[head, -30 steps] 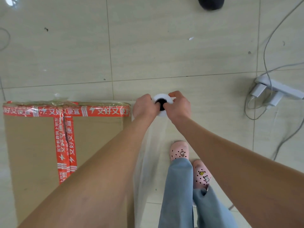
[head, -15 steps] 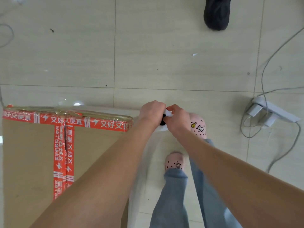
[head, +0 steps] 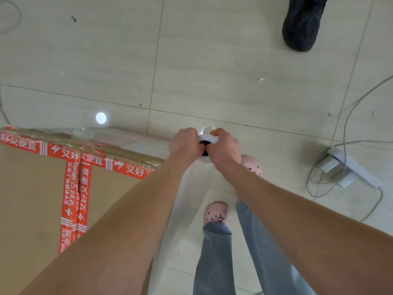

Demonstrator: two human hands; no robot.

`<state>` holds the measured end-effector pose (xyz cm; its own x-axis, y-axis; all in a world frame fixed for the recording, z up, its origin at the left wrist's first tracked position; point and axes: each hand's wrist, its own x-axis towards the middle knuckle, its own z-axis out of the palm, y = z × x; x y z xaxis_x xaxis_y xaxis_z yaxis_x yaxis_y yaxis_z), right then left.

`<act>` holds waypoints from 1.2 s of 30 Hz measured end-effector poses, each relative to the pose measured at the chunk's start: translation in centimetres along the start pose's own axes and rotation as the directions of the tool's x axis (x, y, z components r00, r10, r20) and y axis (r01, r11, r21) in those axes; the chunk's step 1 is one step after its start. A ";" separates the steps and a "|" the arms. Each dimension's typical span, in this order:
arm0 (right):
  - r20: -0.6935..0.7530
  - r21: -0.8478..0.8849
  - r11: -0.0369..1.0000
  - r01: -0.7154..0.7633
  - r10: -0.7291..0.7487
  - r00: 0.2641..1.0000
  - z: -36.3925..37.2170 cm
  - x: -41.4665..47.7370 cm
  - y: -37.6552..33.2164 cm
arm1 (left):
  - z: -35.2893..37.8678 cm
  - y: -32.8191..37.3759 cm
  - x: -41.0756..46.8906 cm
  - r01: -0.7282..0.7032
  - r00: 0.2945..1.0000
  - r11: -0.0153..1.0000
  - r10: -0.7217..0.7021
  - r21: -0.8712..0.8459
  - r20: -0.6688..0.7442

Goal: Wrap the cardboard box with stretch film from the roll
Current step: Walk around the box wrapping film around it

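A large cardboard box [head: 34,199] sealed with red printed tape fills the lower left; clear film lies over its far top edge. The white stretch film roll [head: 207,138] stands upright just beyond the box's right corner, seen end-on with its dark core. My left hand [head: 185,143] and my right hand [head: 225,149] grip the roll's top end from either side, fingers curled at the core. A sheet of clear stretch film [head: 180,209] hangs from the roll down along the box's right side.
My feet in pink clogs [head: 215,212] and blue jeans stand on the tiled floor right of the box. A white power strip [head: 353,167] with grey cables lies at the right. A black shoe [head: 302,24] of another person is at the top right.
The view has shifted forward past the box corner. My right foot has stepped ahead under my right hand. Both hands keep their hold on the roll.
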<state>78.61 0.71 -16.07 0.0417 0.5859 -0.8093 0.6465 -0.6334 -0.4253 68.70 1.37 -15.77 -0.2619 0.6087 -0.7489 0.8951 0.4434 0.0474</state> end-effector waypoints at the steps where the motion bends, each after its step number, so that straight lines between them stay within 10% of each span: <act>1: 0.005 -0.019 0.999 0.032 -0.032 0.999 -0.2 0.2 -0.5 | -0.3 -0.2 0.2 0.029 1.000 0.999 -0.029 -0.026 -0.001; 9: 0.090 0.153 0.984 -0.095 0.082 0.992 -0.2 1.1 -3.8 | -1.7 -1.8 1.0 0.167 0.982 0.959 -0.182 -0.230 -0.049; 14: 0.124 0.230 0.959 -0.165 0.139 0.983 -0.4 1.2 -3.9 | -1.9 -1.7 2.0 0.051 0.998 0.986 -0.045 -0.160 0.041; 36: 0.133 0.146 0.988 0.047 -0.067 0.989 3.1 3.5 -9.0 | -5.8 -6.2 5.3 0.152 0.986 0.982 -0.160 -0.114 -0.056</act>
<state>70.59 6.87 -16.35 -0.1030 0.5546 -0.8257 0.5294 -0.6722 -0.5175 59.65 5.64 -16.26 -0.4213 0.5663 -0.7084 0.7977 0.6030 0.0076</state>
